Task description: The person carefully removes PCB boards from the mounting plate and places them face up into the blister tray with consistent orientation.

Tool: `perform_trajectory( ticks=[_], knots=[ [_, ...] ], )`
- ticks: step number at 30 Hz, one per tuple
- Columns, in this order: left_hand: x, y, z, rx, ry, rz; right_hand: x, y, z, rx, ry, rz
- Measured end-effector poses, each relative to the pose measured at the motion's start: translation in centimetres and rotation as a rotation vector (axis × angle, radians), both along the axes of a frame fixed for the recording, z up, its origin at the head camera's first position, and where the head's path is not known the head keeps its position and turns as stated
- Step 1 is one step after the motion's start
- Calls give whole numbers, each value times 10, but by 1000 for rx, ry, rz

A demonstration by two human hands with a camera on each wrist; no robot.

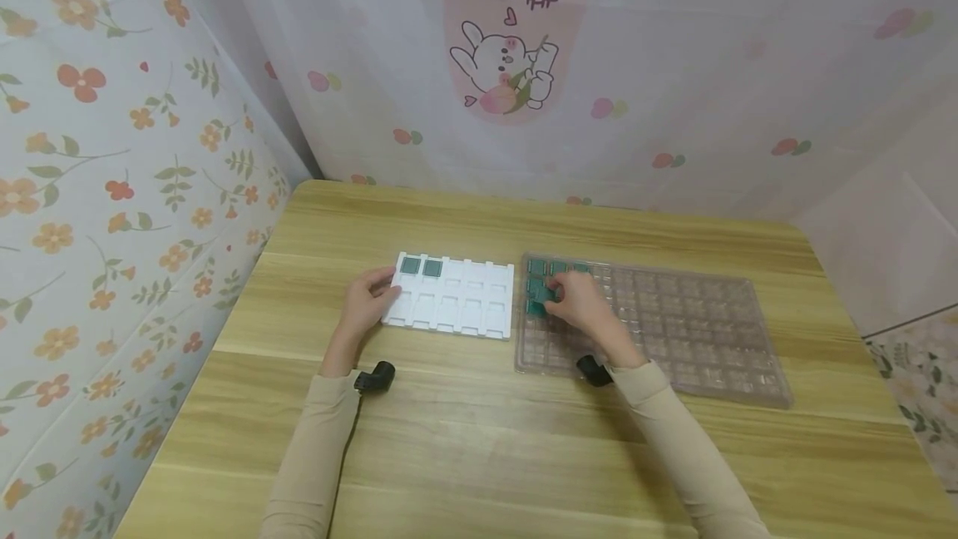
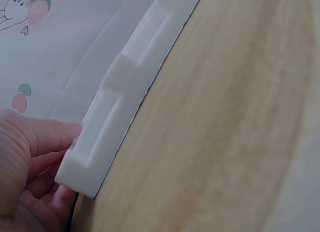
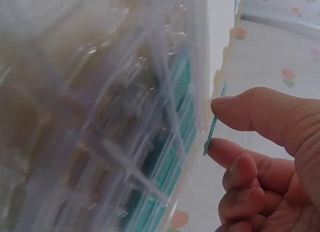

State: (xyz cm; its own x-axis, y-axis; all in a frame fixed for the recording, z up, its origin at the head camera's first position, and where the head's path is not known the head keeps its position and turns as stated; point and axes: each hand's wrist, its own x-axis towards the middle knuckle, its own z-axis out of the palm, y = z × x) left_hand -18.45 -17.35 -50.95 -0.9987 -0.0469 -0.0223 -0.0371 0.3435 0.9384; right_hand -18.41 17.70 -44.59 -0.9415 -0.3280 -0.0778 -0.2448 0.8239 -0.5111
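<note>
1. Chip point(image 3: 214, 123): a thin green square, held edge-on between the right hand's point(image 1: 580, 306) thumb and forefinger, just above the near-left corner of the clear tray point(image 1: 718, 356). The pinch takes it by its edges, which I judge keeps the flat faces untouched.

2. The clear tray lies on the table point(image 1: 479, 456), right of the white tray point(image 1: 479, 327) and just beside it. A few more green chips point(image 1: 535, 285) sit in its far-left pockets, right by the hand; the rest of its pockets look bare.

3. The white tray holds two chips point(image 1: 421, 267) in its far-left pockets, side by side. They fill the row from the corner outward, so the order seems deliberate.

4. The left hand point(image 1: 367, 302) rests at the white tray's left edge, fingers bent against it. It appears to steady the tray so that it does not slide.

5. The head view gives the layout: both trays, both hands, the beige sleeves point(image 1: 314, 456) and the floral cloth point(image 1: 112, 190) round the table. It does not show the pinched chip clearly, since the fingers hide it.

6. The right wrist view shows the pinch itself, the chip seen as a thin green line, and the clear tray's ribs close up and blurred.

7. The left wrist view shows fingertips point(image 2: 60, 137) pressed to the white tray's corner point(image 2: 80, 172) and its raised pocket walls, which the head view flattens.
</note>
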Motion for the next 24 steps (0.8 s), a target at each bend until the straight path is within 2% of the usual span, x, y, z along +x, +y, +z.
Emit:
perform_trajectory(
  ticks=[7, 15, 24],
  knots=[
    [1, 0, 1, 5, 5, -2, 3, 7, -3, 36, -2, -4],
    [1, 0, 0, 10, 6, 4, 6, 12, -5, 13, -20, -16],
    [1, 1, 1, 15, -7, 2, 9, 17, -7, 52, -1, -16]
  ],
)
